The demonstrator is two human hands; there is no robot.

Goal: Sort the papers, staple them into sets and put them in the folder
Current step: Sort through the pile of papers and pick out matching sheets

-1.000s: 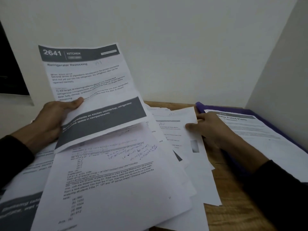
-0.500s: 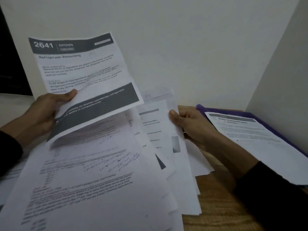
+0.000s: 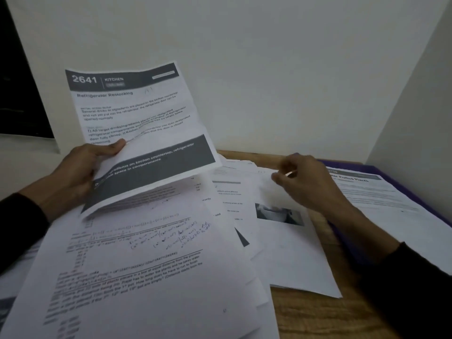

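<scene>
The sheet headed 2641 Kitchen (image 3: pixel 137 123) stands tilted up over the left half of the spread, pinched along its left edge by the left hand (image 3: pixel 80 172) – thumb on the face, fingers curled behind. Under and in front of it lies the loose fan of papers (image 3: pixel 151 265), long edges running away from the person. To the right of the fan lies a sheet with a small photo (image 3: pixel 281 231), just below the right hand (image 3: pixel 303 182). That hand hovers with fingers loosely bent and apart, holding nothing, blurred. It is the nearer one to this sheet and to the purple folder (image 3: pixel 367 167) further right, where 1 printed page (image 3: pixel 376 199) already rests. The wooden desk (image 3: pixel 318 314) shows beneath.
</scene>
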